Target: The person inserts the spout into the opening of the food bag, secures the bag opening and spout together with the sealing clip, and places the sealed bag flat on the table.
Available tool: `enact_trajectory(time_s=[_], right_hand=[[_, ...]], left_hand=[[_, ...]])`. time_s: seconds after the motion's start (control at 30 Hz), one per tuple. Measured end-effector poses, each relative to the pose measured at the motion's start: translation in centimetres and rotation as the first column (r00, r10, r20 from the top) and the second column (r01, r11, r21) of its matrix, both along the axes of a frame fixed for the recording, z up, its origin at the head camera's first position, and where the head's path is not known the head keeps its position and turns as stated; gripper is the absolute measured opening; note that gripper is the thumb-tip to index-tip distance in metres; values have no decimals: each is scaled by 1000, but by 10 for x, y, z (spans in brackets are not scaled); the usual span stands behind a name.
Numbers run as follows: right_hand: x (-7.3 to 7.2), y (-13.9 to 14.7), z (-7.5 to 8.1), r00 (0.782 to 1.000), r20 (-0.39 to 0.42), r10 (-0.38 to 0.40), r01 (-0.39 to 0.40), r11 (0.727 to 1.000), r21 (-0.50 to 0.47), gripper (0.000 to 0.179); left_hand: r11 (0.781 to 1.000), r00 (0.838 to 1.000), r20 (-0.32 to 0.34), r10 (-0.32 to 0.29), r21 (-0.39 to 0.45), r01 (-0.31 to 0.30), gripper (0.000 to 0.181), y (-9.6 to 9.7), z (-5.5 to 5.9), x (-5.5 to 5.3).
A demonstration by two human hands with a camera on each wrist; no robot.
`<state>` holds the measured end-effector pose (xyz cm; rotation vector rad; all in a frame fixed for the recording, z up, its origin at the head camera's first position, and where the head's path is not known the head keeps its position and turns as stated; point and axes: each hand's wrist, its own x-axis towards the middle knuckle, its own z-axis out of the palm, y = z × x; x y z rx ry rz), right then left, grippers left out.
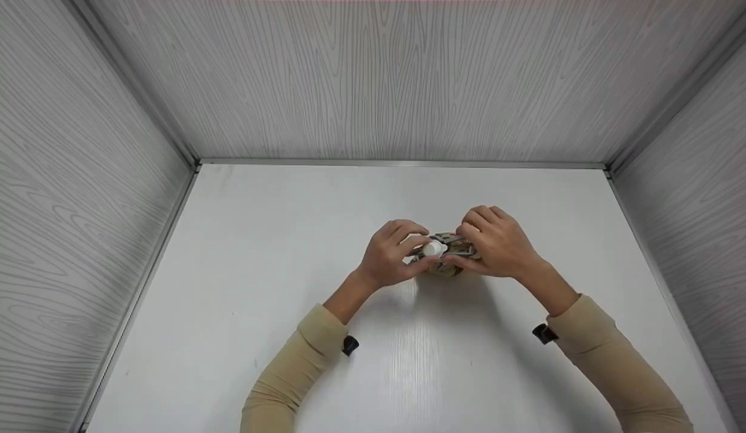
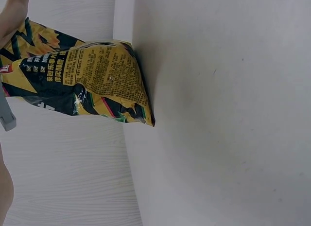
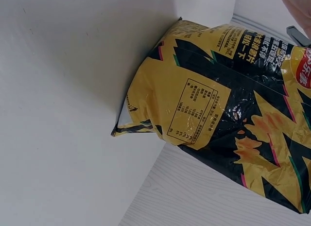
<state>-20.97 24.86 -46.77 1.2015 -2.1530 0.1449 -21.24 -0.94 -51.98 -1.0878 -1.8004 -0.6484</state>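
Observation:
A yellow-and-black chip bag (image 3: 204, 104) stands upright with its bottom on the white table. Across its top lies a grey bag clip (image 2: 7, 115) with a round white cap (image 1: 435, 248); in the left wrist view the clip's end sticks out beyond the bag's side. My left hand (image 1: 394, 254) has its thumb and fingers curled around the capped end of the clip. My right hand (image 1: 496, 243) pinches the other side of the bag's top, at the grey strip. Both hands' fingertips partly hide the clip, so whether it is fastened cannot be seen.
The white tabletop (image 1: 289, 240) spreads around the bag. Wood-grain panels enclose it at the left, right and back wall (image 1: 373, 78), with metal strips along the edges. A dark device (image 1: 350, 345) sits at the left sleeve, another (image 1: 545, 333) at the right.

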Motion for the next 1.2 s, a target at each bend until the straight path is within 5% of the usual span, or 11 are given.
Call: enact_trajectory(time_s=[0.77, 1.2], right_hand=[[3, 4, 1, 999, 42, 14, -14, 1000, -4, 54], [3, 4, 1, 998, 64, 21, -19, 1000, -24, 54]], left_hand=[[999, 999, 44, 8, -33, -7, 41, 2, 1, -1], [985, 987, 99, 128, -128, -115, 58, 7, -2, -2]])
